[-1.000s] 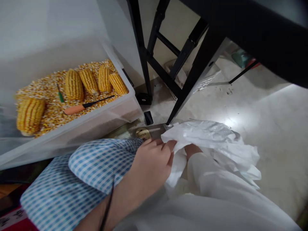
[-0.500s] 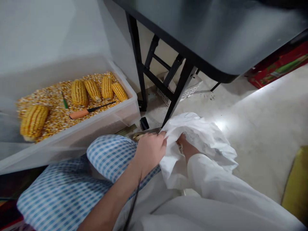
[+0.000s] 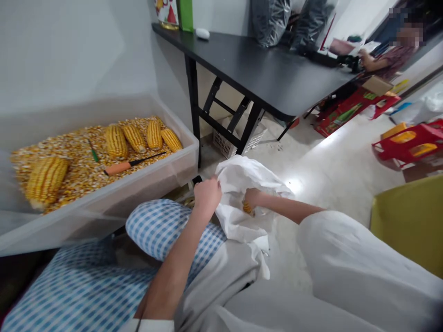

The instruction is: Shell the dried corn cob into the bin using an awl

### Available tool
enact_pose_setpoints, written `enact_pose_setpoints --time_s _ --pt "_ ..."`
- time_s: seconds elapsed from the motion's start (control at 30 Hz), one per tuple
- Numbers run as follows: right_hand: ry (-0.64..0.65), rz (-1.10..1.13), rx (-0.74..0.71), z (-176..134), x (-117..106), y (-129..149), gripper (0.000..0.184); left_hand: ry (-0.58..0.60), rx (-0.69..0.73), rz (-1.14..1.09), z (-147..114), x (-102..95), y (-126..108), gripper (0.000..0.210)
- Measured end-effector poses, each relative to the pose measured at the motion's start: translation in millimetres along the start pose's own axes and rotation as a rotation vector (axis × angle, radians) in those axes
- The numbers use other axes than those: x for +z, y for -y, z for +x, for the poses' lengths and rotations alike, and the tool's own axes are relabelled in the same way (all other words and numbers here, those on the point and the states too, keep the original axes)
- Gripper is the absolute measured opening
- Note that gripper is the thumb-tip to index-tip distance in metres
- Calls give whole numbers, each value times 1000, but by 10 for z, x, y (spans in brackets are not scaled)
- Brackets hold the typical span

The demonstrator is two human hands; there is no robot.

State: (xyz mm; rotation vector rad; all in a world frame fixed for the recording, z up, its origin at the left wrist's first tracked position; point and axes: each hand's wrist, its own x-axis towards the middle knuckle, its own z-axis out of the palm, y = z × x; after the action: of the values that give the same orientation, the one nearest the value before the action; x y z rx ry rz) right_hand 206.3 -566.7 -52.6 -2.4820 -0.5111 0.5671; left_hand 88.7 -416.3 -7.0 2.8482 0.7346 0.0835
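My left hand (image 3: 208, 195) is closed on the rim of a white plastic sack (image 3: 238, 174), holding its mouth open between my knees. My right hand (image 3: 254, 198) is inside the mouth of the sack, its fingers wrapped round a yellow corn cob (image 3: 247, 207) that is only partly visible. To the left, a translucent plastic bin (image 3: 138, 191) holds loose corn kernels (image 3: 81, 152). On the kernels lie several corn cobs (image 3: 116, 142), a screwdriver-like tool with an orange handle (image 3: 117, 168) and a thin green-handled tool (image 3: 94, 154).
A black folding table (image 3: 249, 69) stands ahead, with a white basket (image 3: 224, 144) beneath. Red boxes (image 3: 341, 113) and a red crate (image 3: 411, 143) are on the floor to the right, near a yellow-green surface (image 3: 411, 226). Another person (image 3: 391, 64) is at the far right.
The view has tilted up, showing more of the table and room. My right hand has risen inside the sack, and a yellow cob now shows in it. My left hand still grips the rim.
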Motion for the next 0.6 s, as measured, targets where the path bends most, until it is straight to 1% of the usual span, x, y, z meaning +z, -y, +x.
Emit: enact_pose_setpoints --time_s 0.07,0.13,0.17,0.2,0.23,0.27,0.3,0.33,0.4,0.47,0.6 --pt "144 -158 -46 -69 -127 32 18 -13 -19 4 -64 -54 30 37" --pt "236 -307 -138 -210 -308 0 27 -55 -27 -4 -158 -133 65 45" --pt "263 -463 -261 -299 -398 -35 31 -92 -28 -17 -215 -173 77 47" --pt "248 -547 -351 -393 -476 -78 36 -135 -26 -36 -277 -206 81 46" --pt "224 -566 -404 -485 -539 -125 40 -171 -22 -59 -342 -226 75 44" --pt "193 -538 -446 -571 -581 -174 44 -187 -12 -91 -408 -229 57 42" --pt "156 -479 -468 -648 -604 -223 45 -171 6 -137 -470 -214 26 41" --pt "118 -408 -476 -715 -610 -271 45 -119 30 -196 -527 -183 -16 41" --pt "40 -275 -465 -823 -588 -365 44 43 107 -327 -620 -97 -119 44" --pt "-36 -172 -437 -908 -552 -455 43 139 139 -422 -687 -29 -227 48" --pt "-173 -19 -388 -1044 -543 -602 45 192 194 -580 -817 9 -427 53"
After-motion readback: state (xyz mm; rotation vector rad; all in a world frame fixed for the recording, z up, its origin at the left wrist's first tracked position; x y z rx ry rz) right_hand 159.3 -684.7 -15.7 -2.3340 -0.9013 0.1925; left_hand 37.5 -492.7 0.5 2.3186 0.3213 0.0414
